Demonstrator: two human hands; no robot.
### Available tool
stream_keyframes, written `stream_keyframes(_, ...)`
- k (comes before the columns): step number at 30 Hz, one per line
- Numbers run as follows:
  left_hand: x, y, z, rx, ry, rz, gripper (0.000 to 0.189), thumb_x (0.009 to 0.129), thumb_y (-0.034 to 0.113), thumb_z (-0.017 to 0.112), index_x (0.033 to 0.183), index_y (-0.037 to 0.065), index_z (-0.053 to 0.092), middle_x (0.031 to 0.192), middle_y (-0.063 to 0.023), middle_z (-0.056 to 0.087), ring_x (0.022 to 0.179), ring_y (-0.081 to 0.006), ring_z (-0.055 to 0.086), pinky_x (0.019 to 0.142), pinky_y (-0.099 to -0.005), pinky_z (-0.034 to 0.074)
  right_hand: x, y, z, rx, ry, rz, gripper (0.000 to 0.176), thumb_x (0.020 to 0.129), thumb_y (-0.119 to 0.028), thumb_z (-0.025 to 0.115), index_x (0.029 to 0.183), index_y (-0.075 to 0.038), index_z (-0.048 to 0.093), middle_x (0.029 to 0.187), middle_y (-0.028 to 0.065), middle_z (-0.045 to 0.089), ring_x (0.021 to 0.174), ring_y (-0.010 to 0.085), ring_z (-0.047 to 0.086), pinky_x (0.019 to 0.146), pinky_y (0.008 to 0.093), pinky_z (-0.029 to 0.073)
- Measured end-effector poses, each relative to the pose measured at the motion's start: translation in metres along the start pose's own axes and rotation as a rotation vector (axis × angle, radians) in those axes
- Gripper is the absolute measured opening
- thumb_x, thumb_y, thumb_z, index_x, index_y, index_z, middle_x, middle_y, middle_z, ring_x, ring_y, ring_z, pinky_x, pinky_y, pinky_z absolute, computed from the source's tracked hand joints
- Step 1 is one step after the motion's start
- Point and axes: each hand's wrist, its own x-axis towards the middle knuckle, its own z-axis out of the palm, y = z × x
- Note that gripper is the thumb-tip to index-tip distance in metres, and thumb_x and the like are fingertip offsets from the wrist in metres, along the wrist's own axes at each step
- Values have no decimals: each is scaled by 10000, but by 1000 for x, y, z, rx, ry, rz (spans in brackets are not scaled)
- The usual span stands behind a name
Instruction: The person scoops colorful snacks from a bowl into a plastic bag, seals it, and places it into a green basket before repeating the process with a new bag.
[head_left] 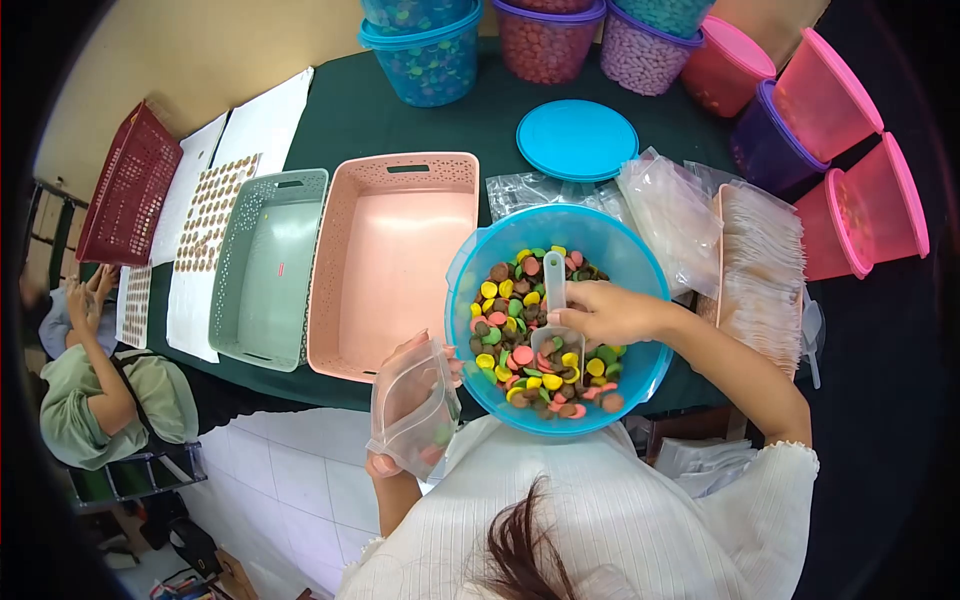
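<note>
My left hand (400, 365) holds a clear plastic pouch (418, 405) at the left side of a blue tub (640, 255); a few coloured pieces show faintly low in the pouch. The tub contains brown, yellow, green and pink candies (515, 310). Inside it, my right hand (605, 312) grips a clear scoop (555, 280) near its handle, and the scoop's bowl rests among the candies.
Left of the tub stand a pink basket (400, 260), a green basket (270, 270) and a red basket (130, 190). Behind are lidded tubs (430, 65) and a blue lid (577, 140). Packets (760, 270) lie right. Another person (100, 390) sits at far left.
</note>
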Motion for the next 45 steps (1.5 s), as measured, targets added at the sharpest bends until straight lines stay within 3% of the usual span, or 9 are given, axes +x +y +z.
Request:
stream_keyframes(8, -5, -3, -5, -19, -64, 30, 1191, 376, 672, 677, 1259, -39, 313, 1150, -201, 428, 1022, -290, 490, 878, -375, 382, -7, -20, 0, 307, -33, 176, 363, 903, -216, 360, 1140, 58, 384, 1105, 154, 474, 1004, 255, 515, 835, 408, 481)
stream_keyframes(14, -6, 0, -4, 16, -133, 85, 1144, 420, 633, 667, 1258, -52, 298, 1156, -206, 422, 1047, -296, 478, 908, -393, 354, -4, -12, 19, 451, 102, 24, 337, 903, -202, 375, 1149, 29, 387, 1119, 153, 469, 1048, 257, 490, 860, 413, 460)
stream_keyframes(23, -10, 19, 5, 100, -75, 62, 1132, 421, 570, 731, 1252, -67, 303, 1150, -204, 413, 1041, -301, 471, 916, -407, 336, -7, -10, 13, 647, -44, 154, 353, 912, -224, 362, 1189, -6, 359, 1183, 153, 436, 1074, 270, 480, 870, 418, 446)
stream_keyframes(26, -11, 39, 0, 285, -196, 189, 1160, 418, 601, 755, 1239, -86, 310, 1133, -200, 404, 1018, -289, 472, 894, -396, 358, -13, -15, 4, 739, -43, 105, 358, 911, -230, 372, 1189, -5, 366, 1169, 142, 453, 1057, 267, 495, 860, 413, 451)
stream_keyframes(28, -15, 58, 9, 469, -50, 365, 1188, 396, 657, 731, 1213, -106, 331, 1125, -205, 386, 1000, -278, 472, 862, -405, 393, -26, -25, -5, 745, 82, -95, 371, 909, -250, 383, 1189, -7, 371, 1146, 131, 475, 1034, 246, 512, 829, 403, 466)
stream_keyframes(32, 8, 74, 22, 136, -237, 805, 1237, 352, 628, 758, 1246, -66, 261, 1137, -214, 389, 1025, -311, 470, 855, -469, 423, -57, -42, -24, 724, 337, -264, 325, 897, -281, 415, 1111, -37, 425, 1078, 114, 507, 966, 201, 545, 748, 359, 496)
stream_keyframes(34, 11, 79, 56, 5, -196, 866, 1301, 417, 769, 600, 1265, -113, 157, 1178, -177, 382, 1059, -291, 439, 882, -500, 389, -69, -47, -30, 725, 420, -369, 307, 892, -278, 428, 1084, -39, 436, 1049, 108, 516, 937, 193, 555, 734, 343, 499)
stream_keyframes(38, 42, 29, 78, 428, -300, 693, 1137, 482, 537, 769, 1284, -51, 219, 1198, -202, 378, 1092, -327, 428, 929, -431, 350, -81, -48, -48, 765, 544, -589, 265, 879, -261, 451, 1027, -42, 463, 973, 87, 541, 859, 165, 579, 717, 303, 499)
stream_keyframes(45, 65, 11, 98, 872, -255, 664, 1119, 390, 373, 847, 1274, -28, 291, 1184, -175, 373, 1085, -285, 426, 864, -381, 391, -90, -58, -59, 748, 665, -597, 288, 841, -296, 488, 963, -35, 497, 850, 76, 560, 774, 146, 578, 693, 274, 481)
